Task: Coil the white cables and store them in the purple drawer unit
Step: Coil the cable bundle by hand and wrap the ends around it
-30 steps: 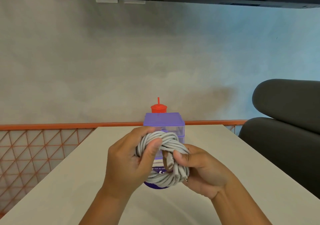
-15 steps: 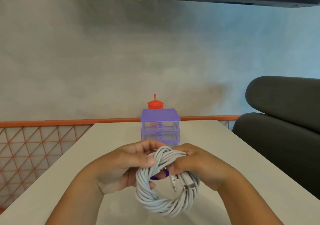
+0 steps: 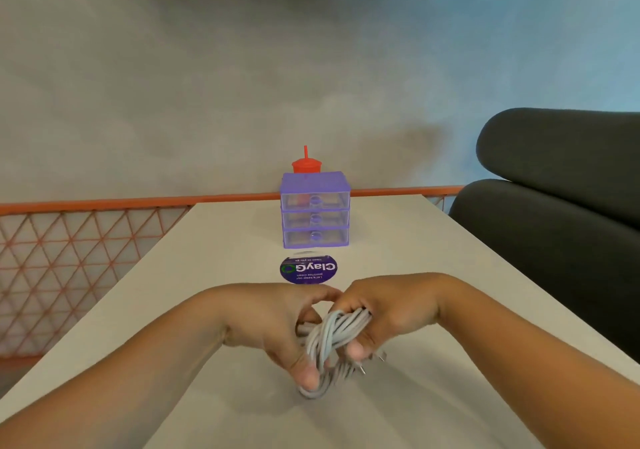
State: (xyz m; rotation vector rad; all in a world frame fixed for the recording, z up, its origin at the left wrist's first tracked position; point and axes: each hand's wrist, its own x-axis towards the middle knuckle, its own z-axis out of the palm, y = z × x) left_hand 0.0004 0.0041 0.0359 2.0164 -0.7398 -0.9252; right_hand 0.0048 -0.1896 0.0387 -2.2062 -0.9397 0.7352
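Note:
A bundle of coiled white cable (image 3: pixel 334 339) hangs between both hands just above the pale table (image 3: pixel 207 310), squeezed into a narrow loop. My left hand (image 3: pixel 273 324) grips its left side, thumb low on the coil. My right hand (image 3: pixel 384 313) grips the right side with fingers curled over the strands; two metal plug tips stick out below it. The purple drawer unit (image 3: pixel 315 210) stands farther back at the table's middle, its three clear drawers closed.
A round purple sticker (image 3: pixel 308 269) lies on the table between the hands and the drawers. A red cup with a straw (image 3: pixel 306 164) stands behind the unit. An orange mesh railing (image 3: pixel 69 261) runs on the left, a dark grey sofa (image 3: pixel 561 206) on the right.
Both hands have lowered the coil toward the table and pressed it from a round loop into a narrow bundle. The sticker, hidden before, now shows.

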